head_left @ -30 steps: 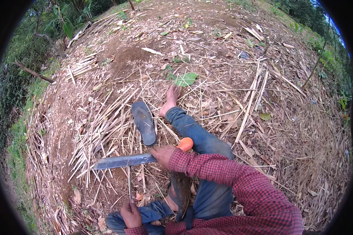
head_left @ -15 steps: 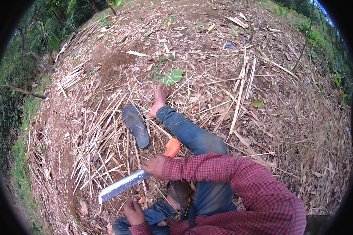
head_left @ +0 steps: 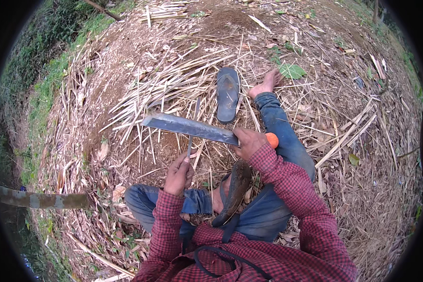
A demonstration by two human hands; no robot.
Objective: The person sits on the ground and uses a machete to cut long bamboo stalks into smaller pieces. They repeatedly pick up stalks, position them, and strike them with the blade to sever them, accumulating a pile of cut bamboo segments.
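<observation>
My right hand (head_left: 250, 142) is wrapped round the orange handle (head_left: 271, 140) of a machete, its thumb side near the blade's base. The long grey blade (head_left: 190, 128) points left, over the split strips on the ground. My left hand (head_left: 177, 173) grips a slim grey metal file (head_left: 196, 110), held nearly upright. The file crosses the blade, with its upper part showing beyond the far edge; whether they touch I cannot tell. My legs in blue jeans (head_left: 289, 155) are bent around the work.
A dark flip-flop (head_left: 228, 94) lies beyond the blade. Another sandal (head_left: 235, 190) is on my folded foot. Pale split strips (head_left: 167, 84) are heaped at the far left. A green leaf (head_left: 292, 71) lies by my bare foot (head_left: 265, 84). A pole-like piece (head_left: 42, 199) juts in from the left.
The view has swung left and down, so the scene sits further right and higher. The machete has turned closer to level, and more of the file shows beyond the blade.
</observation>
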